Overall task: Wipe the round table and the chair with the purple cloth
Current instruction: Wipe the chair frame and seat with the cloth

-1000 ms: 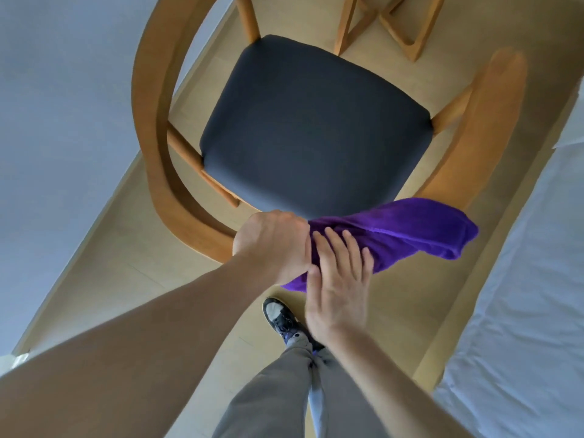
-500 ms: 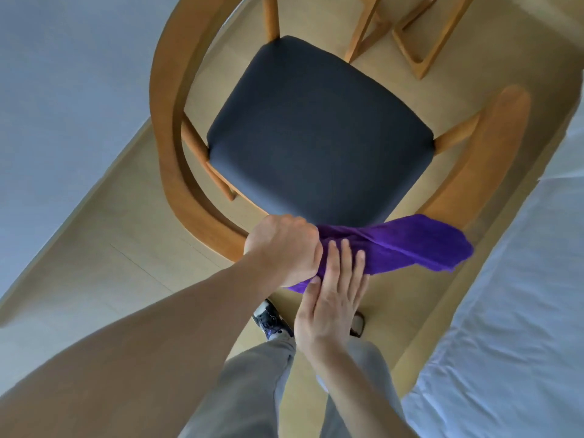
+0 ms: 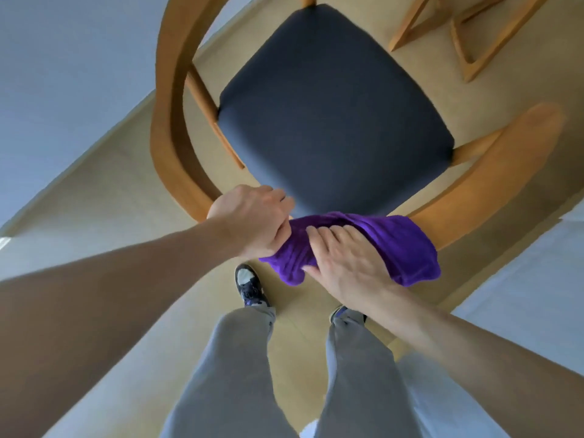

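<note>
Pale wood floor [image 3: 94, 241]; chair [image 3: 335, 121] stage underway. Our left hand [image 3: 252, 221] clenches the purple cloth [image 3: 398, 245], right hand [image 3: 344, 263] pressing flat on it at the backrest rail [image 3: 170, 128]; seat and arms apparently remain.

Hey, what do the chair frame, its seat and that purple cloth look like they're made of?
Chair frame: likely wood, smooth satin finish, warm tan with a soft sheen. Seat: dark matte woven-looking fabric, probably padded, rounded edges. Purple cloth: plush, probably microfibre; it bunches in soft folds.
</note>
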{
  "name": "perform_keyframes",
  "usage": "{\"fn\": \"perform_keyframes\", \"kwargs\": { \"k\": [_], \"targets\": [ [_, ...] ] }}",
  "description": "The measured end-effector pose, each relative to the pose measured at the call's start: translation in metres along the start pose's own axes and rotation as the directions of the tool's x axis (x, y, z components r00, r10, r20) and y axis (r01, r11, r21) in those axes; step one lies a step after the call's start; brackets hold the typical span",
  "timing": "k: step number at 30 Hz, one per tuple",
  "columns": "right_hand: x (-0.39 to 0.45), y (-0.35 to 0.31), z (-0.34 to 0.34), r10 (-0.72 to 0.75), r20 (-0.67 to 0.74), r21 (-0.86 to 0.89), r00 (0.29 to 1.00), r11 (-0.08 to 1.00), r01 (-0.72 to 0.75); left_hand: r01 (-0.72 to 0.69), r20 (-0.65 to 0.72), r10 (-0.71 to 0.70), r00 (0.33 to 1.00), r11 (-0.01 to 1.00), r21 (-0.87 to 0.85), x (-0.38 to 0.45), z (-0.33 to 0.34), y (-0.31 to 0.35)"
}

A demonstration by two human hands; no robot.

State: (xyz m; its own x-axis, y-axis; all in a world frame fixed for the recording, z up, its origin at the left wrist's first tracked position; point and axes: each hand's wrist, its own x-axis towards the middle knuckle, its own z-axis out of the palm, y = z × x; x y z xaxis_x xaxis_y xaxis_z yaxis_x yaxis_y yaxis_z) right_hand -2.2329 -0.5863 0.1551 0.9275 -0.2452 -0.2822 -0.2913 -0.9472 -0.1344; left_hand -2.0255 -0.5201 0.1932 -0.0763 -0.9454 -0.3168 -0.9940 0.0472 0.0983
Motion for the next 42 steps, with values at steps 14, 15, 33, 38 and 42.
{"fn": "perform_keyframes", "kwargs": {
  "k": [14,15,33,38,42],
  "targets": [
    [-0.025,0.049,-0.006,-0.102,0.051,-0.007,0.994,0.995,0.102,0.060,-0.050,-0.060,0.997,0.998,0.000,-0.003,-0.004,0.003],
    [-0.019,0.041,-0.007,-0.078,0.064,0.008,0.995,0.997,0.077,0.051,-0.052,-0.051,0.997,0.999,-0.002,-0.003,-0.004,0.003],
    [-0.017,0.057,-0.020,-0.199,0.145,-0.030,0.969,0.978,0.206,0.038,-0.061,-0.038,0.997,0.999,-0.005,-0.004,-0.006,0.005],
    [0.026,-0.018,-0.018,-0.108,0.144,0.203,0.984,0.976,0.077,0.043,-0.066,-0.045,0.997,0.999,-0.027,-0.004,-0.008,0.006],
    [0.028,-0.019,-0.019,-0.094,0.055,0.326,0.994,0.943,0.071,0.052,-0.048,-0.053,0.997,0.998,-0.026,-0.004,-0.007,0.006]
  ]
}}
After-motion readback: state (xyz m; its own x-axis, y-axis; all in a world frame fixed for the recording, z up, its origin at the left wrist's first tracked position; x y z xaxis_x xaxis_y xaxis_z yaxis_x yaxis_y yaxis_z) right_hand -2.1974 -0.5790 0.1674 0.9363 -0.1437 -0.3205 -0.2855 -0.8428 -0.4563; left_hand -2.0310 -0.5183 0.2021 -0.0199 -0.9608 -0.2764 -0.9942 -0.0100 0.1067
